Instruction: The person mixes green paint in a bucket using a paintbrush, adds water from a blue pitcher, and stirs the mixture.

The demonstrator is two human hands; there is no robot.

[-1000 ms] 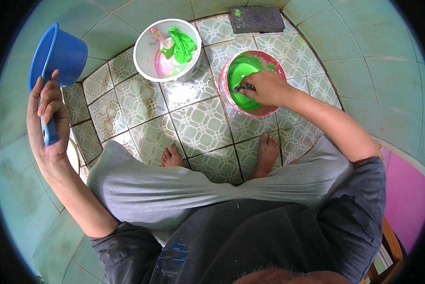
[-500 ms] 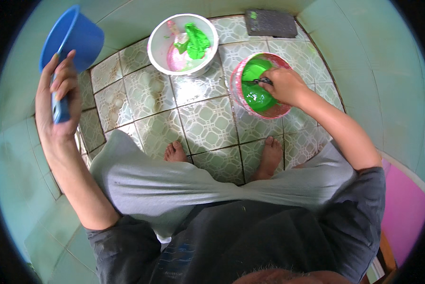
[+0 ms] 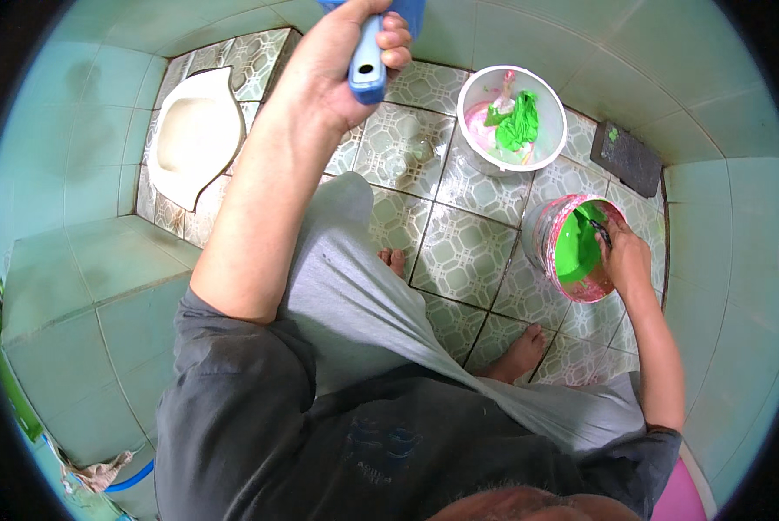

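At the top edge my left hand (image 3: 342,61) is closed round the handle of a blue water dipper (image 3: 369,69), whose bowl is mostly out of view. On the right, my right hand (image 3: 626,256) reaches into a pink-stained bucket (image 3: 541,239) of bright green paint (image 3: 575,250). Its fingers grip a small dark piece (image 3: 600,231), perhaps the handle of a tool; its kind cannot be made out. Just beyond stands a white bucket (image 3: 551,154) with a crumpled green-coated cloth or glove (image 3: 520,123) and pink residue inside.
A white squat toilet (image 3: 195,139) lies at the left. A dark flat slab (image 3: 626,160) rests against the far right wall. My bare feet (image 3: 520,354) are on the wet patterned tiles (image 3: 459,234). Green tiled walls (image 3: 711,226) close in the space; a tiled ledge (image 3: 85,286) is at the left.
The view has turned left, so the buckets sit farther right and the toilet has come into sight. The dipper has moved toward the top edge. My right hand stays at the paint bucket.
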